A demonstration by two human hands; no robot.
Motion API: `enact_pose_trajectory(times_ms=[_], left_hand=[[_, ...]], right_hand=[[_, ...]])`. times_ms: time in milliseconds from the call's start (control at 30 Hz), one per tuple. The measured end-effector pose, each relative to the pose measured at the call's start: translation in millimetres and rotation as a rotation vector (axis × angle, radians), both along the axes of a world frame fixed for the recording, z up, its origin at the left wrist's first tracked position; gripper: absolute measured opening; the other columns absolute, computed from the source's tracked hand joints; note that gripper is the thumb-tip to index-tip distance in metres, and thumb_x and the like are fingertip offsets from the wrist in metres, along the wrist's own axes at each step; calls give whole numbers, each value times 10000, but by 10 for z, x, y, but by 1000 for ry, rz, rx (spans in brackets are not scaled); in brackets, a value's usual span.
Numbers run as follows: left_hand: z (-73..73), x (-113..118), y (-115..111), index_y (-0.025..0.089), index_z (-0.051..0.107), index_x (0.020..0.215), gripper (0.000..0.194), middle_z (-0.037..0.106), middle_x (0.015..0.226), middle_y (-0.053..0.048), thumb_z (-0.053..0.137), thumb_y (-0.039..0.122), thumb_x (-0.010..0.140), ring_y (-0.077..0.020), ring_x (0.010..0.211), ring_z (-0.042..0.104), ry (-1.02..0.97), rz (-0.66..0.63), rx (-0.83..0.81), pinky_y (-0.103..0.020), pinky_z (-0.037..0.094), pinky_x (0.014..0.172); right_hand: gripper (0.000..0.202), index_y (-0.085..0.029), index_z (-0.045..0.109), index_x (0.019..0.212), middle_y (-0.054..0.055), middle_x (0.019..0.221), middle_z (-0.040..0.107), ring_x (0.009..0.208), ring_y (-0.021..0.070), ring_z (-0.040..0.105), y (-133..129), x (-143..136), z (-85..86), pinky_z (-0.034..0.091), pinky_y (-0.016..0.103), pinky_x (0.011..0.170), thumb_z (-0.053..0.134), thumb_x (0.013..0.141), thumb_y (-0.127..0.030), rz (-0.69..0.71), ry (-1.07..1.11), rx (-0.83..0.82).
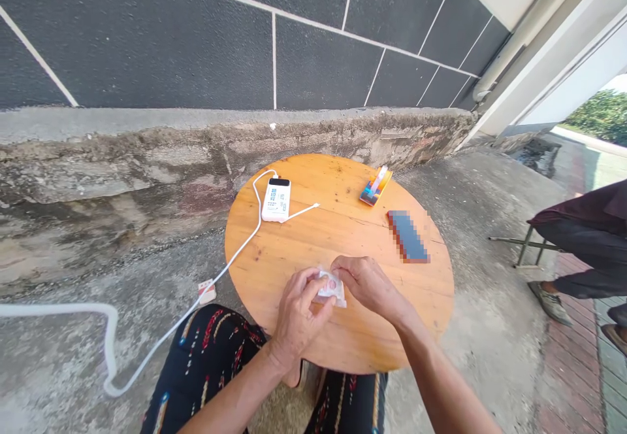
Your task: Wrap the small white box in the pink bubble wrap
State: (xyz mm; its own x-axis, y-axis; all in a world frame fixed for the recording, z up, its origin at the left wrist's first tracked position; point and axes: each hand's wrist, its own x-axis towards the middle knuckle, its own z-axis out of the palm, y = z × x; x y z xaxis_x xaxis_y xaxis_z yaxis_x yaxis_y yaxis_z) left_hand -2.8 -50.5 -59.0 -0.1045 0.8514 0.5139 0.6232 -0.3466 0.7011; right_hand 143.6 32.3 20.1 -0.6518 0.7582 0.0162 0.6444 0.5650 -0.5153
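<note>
A small clear plastic packet (337, 293) with something white and a reddish mark inside is held just above the near part of the round wooden table (313, 238). My left hand (304, 300) grips it from the left, thumb and fingers closed on it. At its upper right edge, my right hand (365, 280) is closed in a pinch, its fingertips touching or very near the plastic. What exactly lies between the right fingertips is hidden.
A white power bank (277, 200) with a white cable stands at the table's back left. An orange box (376, 187) and a pixelated phone (409, 236) lie to the right. A small red-and-white packet (206, 291) is on the ground. Another person (588, 251) sits at far right.
</note>
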Motion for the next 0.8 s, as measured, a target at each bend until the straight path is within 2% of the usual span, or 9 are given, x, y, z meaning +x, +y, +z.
enact_pose_trajectory(times_ms=[167,267,367,433,533,567,633,733,800], left_hand=[[15,-6,5,217,555,1078,341,590,1099,-68,634,130,757,-224,1062,555,-84,-11,-44,-382,476,925],[21,-7,4,214,534,1088,327,597,1082,-70,630,161,780,-221,1045,561,-131,-15,-66,-377,479,910],[16,-14,1,217,524,1106,315,596,1087,-73,612,181,807,-217,1045,563,-139,-28,-61,-377,477,915],[11,-22,1,217,510,1145,360,592,1107,-77,621,189,804,-221,1054,561,-135,-22,-60,-381,476,920],[9,-36,1,215,488,1209,436,587,1142,-81,630,199,796,-228,1073,555,-118,-24,-70,-395,472,934],[9,-41,-1,216,485,1225,449,586,1151,-81,625,203,799,-230,1082,552,-110,-31,-70,-397,468,942],[9,-49,-8,220,476,1256,462,580,1171,-81,608,211,813,-230,1106,544,-98,-47,-65,-396,459,960],[11,-61,-29,224,450,1301,492,559,1194,-81,578,204,826,-216,1123,534,-95,-67,-70,-373,457,972],[21,-72,-40,217,439,1322,536,537,1202,-86,591,203,808,-218,1133,520,-65,-64,-77,-373,449,984]], right_hand=[[239,-185,642,824,56,825,689,720,173,612,-243,1,-102,398,279,676,432,911,-112,22,-133,266],[298,-164,631,1069,112,1130,658,995,237,598,-380,49,-215,411,365,859,427,883,-52,58,-178,451],[477,-147,557,1239,166,1346,518,1221,311,466,-518,122,-244,357,478,980,422,813,20,51,-245,566],[520,-180,556,1247,166,1397,460,1252,322,435,-650,197,-212,345,521,993,418,792,31,23,-226,593],[440,-218,582,1188,151,1378,468,1172,286,504,-982,355,-233,406,502,943,420,835,-11,-100,-70,602],[382,-207,587,1149,154,1350,492,1118,266,540,-1133,409,-302,443,469,905,422,854,-29,-163,11,601],[315,-209,589,1098,139,1259,568,1066,240,582,-1474,489,-569,493,406,850,436,873,-52,-238,149,581],[293,-240,600,1087,103,1131,655,957,210,652,-1976,487,-1197,538,323,765,486,868,-81,-279,202,585],[245,-260,623,1006,84,1078,684,848,191,686,-2228,414,-1600,549,290,705,512,864,-95,-401,210,555]])
